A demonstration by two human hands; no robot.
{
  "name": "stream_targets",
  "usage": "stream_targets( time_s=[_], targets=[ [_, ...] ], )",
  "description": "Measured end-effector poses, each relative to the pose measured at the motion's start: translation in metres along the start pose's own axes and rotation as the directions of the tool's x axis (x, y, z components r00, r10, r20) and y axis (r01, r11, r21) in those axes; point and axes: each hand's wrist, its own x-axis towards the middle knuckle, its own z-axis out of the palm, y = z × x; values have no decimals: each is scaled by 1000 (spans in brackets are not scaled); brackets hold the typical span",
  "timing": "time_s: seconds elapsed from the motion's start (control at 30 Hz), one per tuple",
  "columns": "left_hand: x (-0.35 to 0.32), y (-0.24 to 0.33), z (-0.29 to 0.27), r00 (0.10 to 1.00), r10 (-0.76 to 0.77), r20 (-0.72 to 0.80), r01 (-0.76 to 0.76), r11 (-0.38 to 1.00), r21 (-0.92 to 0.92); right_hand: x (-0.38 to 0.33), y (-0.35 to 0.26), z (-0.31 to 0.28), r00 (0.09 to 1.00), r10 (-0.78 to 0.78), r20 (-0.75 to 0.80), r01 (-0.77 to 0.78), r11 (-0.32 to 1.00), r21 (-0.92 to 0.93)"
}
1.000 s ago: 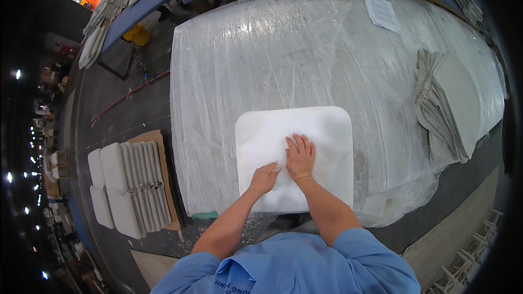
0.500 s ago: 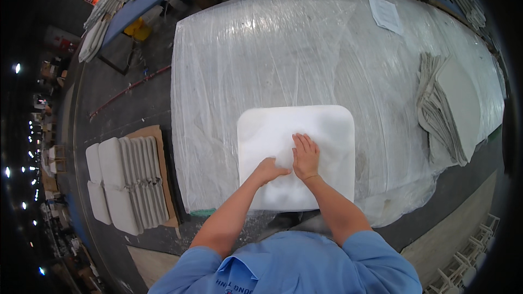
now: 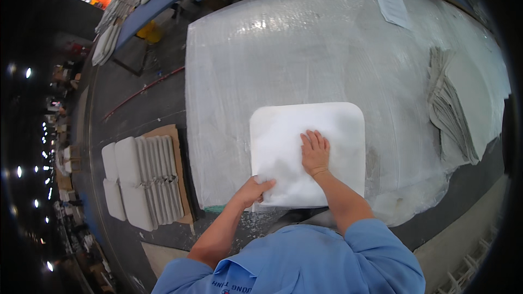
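Left hand (image 3: 253,191) shifted from mid white pad (image 3: 343,130) to its near-left corner, now apart from right hand (image 3: 315,154).

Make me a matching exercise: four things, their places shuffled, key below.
Things
1. Left hand
2. Right hand
3. Paper
4. Cushions

Places
A. On the plastic wrap, toward its far right
B. On cardboard, on the person's left
C. At the near left corner of the white pad
D. Laid flat near the pad's middle

Pairs: 1-C, 2-D, 3-A, 4-B
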Motion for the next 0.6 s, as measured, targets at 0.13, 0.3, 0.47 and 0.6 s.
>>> stream_targets(
  time_s=[0.13,0.3,0.47,0.6],
  targets=[
    [-24,4,-17,982,165,87,-125,928,-352,6,-5,-18,999,-15,42,11,995,99],
    [-24,14,0,962,242,123,-215,956,-199,27,-34,-72,902,50,429,-367,613,700],
    [-6,32,28,961,275,15,-275,961,-8,28,-39,-92,565,-157,810,-647,524,554],
    [0,39,35,981,196,-9,-195,979,66,20,-22,-97,659,-1,752,-704,352,617]
  ],
)
